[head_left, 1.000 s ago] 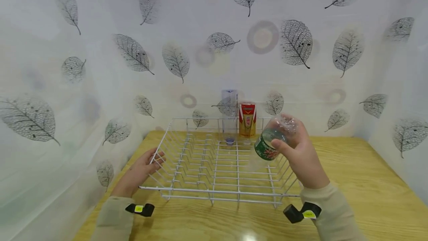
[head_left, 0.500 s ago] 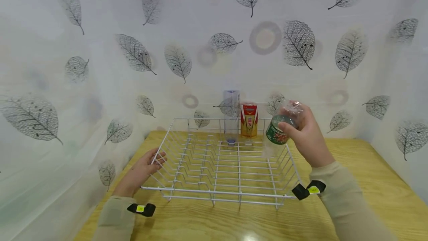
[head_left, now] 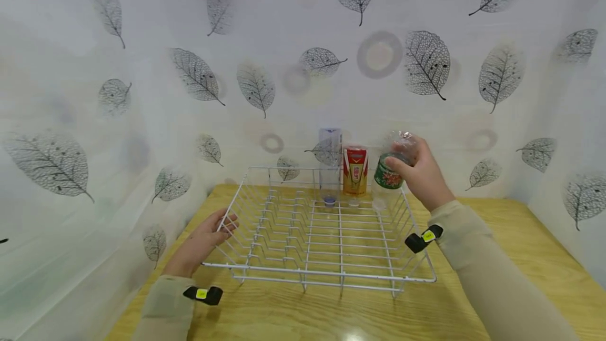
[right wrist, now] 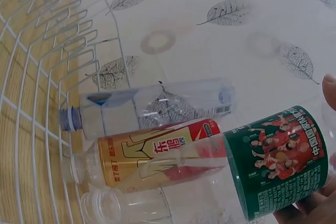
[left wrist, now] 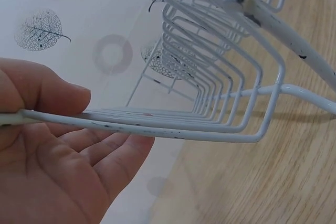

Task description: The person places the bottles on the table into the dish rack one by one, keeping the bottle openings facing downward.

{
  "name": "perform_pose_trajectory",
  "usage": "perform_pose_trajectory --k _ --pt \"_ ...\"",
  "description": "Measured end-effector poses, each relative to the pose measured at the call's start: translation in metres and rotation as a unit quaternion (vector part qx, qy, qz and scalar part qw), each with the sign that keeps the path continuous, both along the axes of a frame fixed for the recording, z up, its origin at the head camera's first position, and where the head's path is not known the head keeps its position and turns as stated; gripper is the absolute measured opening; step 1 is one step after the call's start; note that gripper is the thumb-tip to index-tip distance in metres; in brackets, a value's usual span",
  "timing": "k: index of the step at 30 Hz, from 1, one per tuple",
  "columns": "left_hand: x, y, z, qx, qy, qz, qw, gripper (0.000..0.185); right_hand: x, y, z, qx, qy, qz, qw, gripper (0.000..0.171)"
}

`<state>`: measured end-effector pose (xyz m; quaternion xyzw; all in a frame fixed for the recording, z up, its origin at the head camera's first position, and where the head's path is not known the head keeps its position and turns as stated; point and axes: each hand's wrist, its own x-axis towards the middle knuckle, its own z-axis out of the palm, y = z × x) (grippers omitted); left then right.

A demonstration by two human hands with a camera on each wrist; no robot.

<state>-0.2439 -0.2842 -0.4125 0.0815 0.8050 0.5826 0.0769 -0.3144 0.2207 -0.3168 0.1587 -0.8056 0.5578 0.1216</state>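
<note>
At the far right corner of the white wire rack [head_left: 326, 236], the right hand [head_left: 421, 175] grips a clear bottle w/ green label [head_left: 391, 172], neck pointing down into the rack. Just beside it stand two more upside-down bottles: one w/ a red-gold label [head_left: 354, 171], then a clear one w/ blue cap [head_left: 329, 164] (both against the rack's back rim). Left hand [head_left: 203, 238] holds the rack's left rim, thumb over the wire, fingers under. Rack sits on a wooden table [head_left: 511, 257] near the leaf-print backdrop [head_left: 142, 67].
</note>
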Motion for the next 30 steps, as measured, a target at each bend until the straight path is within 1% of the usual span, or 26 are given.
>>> perform_pose_trajectory --k 6,10,13,17,20,24,30 --pt "-0.001 0.000 0.000 -0.001 -0.003 -0.002 1.0000 0.067 -0.025 0.000 -0.003 0.014 -0.046 -0.017 0.999 0.102" --pt "0.000 -0.001 0.000 -0.006 0.002 -0.002 1.0000 0.066 -0.039 0.001 -0.007 0.018 -0.066 -0.029 0.997 0.104" --pt "0.000 -0.001 0.000 -0.006 0.004 -0.003 1.0000 0.067 -0.048 0.003 -0.012 0.011 -0.077 -0.035 0.996 0.102" --pt "0.000 -0.001 -0.001 -0.001 0.001 -0.001 1.0000 0.067 -0.057 0.005 -0.019 0.008 -0.086 -0.042 0.995 0.099" --pt "0.000 -0.001 -0.001 -0.008 -0.002 0.002 1.0000 0.067 -0.063 0.006 -0.023 0.013 -0.089 -0.048 0.995 0.096" --pt "0.000 -0.001 -0.001 -0.008 0.001 0.000 1.0000 0.067 -0.070 0.004 -0.027 0.022 -0.092 -0.044 0.995 0.094" --pt "0.001 -0.001 -0.001 -0.003 -0.003 0.003 1.0000 0.066 -0.078 0.000 -0.029 0.033 -0.100 -0.035 0.994 0.096"
